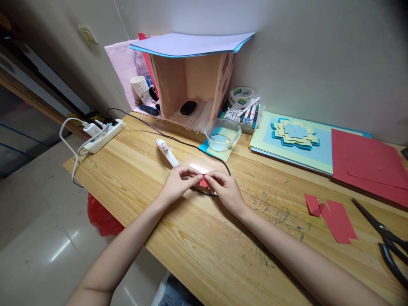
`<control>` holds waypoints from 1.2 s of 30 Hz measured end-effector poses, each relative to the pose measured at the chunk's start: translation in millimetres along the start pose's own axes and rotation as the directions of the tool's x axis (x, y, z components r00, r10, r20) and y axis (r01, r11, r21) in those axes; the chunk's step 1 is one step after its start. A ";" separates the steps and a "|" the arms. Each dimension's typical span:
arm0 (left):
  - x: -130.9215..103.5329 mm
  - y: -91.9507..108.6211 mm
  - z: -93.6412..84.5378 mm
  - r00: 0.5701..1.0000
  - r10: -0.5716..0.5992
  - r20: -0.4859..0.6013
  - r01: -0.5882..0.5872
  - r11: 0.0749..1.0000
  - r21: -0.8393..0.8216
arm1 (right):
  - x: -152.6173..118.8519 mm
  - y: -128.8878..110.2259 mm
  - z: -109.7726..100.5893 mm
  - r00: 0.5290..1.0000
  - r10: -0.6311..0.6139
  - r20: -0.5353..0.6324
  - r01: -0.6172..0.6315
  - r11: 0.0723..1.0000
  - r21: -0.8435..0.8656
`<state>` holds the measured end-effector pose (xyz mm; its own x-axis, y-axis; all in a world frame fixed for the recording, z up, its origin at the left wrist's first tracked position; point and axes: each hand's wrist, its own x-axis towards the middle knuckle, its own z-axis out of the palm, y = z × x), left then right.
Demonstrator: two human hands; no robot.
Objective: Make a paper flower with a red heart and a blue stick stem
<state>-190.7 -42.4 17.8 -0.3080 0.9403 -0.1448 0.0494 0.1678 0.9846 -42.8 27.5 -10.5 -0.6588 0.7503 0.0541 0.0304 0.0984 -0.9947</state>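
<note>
Between my two hands is a small piece of red paper, pinched at its upper edge. My left hand closes thumb and fingers on its left side. From the right, my right hand pinches it the same way, and the fingertips of both hands almost meet. Just beyond my left hand lies a white glue gun or similar white tool, partly hidden by the hand. A black cord curves around behind my hands and passes beneath them.
Black scissors and red paper scraps lie at the right. Behind stand a clear bowl, markers, an open box and layered paper cutouts beside red sheets. A power strip sits at the left edge.
</note>
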 end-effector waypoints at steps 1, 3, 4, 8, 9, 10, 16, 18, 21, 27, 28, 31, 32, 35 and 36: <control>0.2 -0.7 -0.5 1.000 -0.010 0.005 0.010 1.000 -0.004 | -0.2 -0.4 0.6 1.000 0.002 -0.005 -0.002 1.000 0.000; 1.0 -0.7 -1.2 0.999 -0.045 0.013 0.046 0.999 -0.023 | -0.4 -1.5 2.1 1.000 0.004 -0.019 -0.004 1.000 0.002; 1.4 0.1 -1.7 0.998 -0.068 0.013 0.068 0.997 -0.038 | -0.2 -2.0 2.7 1.000 0.004 -0.024 -0.004 1.000 0.002; 1.5 5.2 -11.4 0.989 -0.137 -0.051 0.131 0.986 -0.106 | 6.7 -2.6 5.1 0.999 0.034 0.005 -0.035 0.999 0.027; 0.4 5.9 -17.4 0.986 -0.146 -0.081 0.135 0.983 -0.124 | 11.0 -2.3 6.7 0.999 0.048 0.019 -0.049 0.998 0.041; -1.4 5.9 -25.1 0.981 -0.154 -0.116 0.137 0.981 -0.139 | 16.4 -1.9 9.3 0.998 0.059 0.028 -0.061 0.997 0.044; -21.3 -8.7 -88.1 0.917 -0.187 -0.353 0.124 0.973 -0.195 | 64.6 -5.0 54.6 0.994 -0.110 0.007 0.106 0.938 -0.330; -26.7 -14.4 -102.8 0.878 -0.163 -0.451 0.085 0.979 -0.188 | 81.0 -7.5 74.3 0.987 -0.155 0.050 0.162 0.889 -0.429; -29.3 -19.8 -111.4 0.819 -0.122 -0.561 0.039 0.987 -0.156 | 99.2 -10.3 95.0 0.976 -0.152 0.157 0.209 0.859 -0.468; -24.9 -26.3 -107.9 0.778 -0.078 -0.623 0.011 0.994 -0.111 | 84.5 -13.3 86.4 0.978 -0.147 0.145 0.193 0.903 -0.384; -24.4 -27.4 -107.9 0.776 -0.076 -0.626 0.011 0.994 -0.107 | 76.3 -13.4 80.8 0.980 -0.131 0.153 0.177 0.920 -0.349; -23.6 -30.9 -109.2 0.766 -0.067 -0.639 0.013 0.996 -0.088 | 52.0 -12.1 65.6 0.978 -0.089 0.191 0.139 0.954 -0.266; -23.5 -31.9 -109.7 0.764 -0.062 -0.643 0.014 0.997 -0.079 | 45.8 -11.2 62.2 0.977 -0.067 0.203 0.115 0.966 -0.233; -23.3 -34.8 -110.3 0.759 -0.042 -0.649 0.017 0.999 -0.044 | 35.2 -7.9 58.3 0.968 -0.002 0.250 0.037 0.990 -0.136; -23.3 -35.6 -110.2 0.759 -0.034 -0.650 0.018 0.999 -0.031 | 34.0 -7.1 58.5 0.963 0.011 0.269 0.022 0.993 -0.118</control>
<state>-290.0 -102.9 -3.1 -0.8531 0.5156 -0.0791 0.0145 0.1751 0.9844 -109.4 14.1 -6.8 -0.8361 0.5483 0.0180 0.1045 0.1914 -0.9759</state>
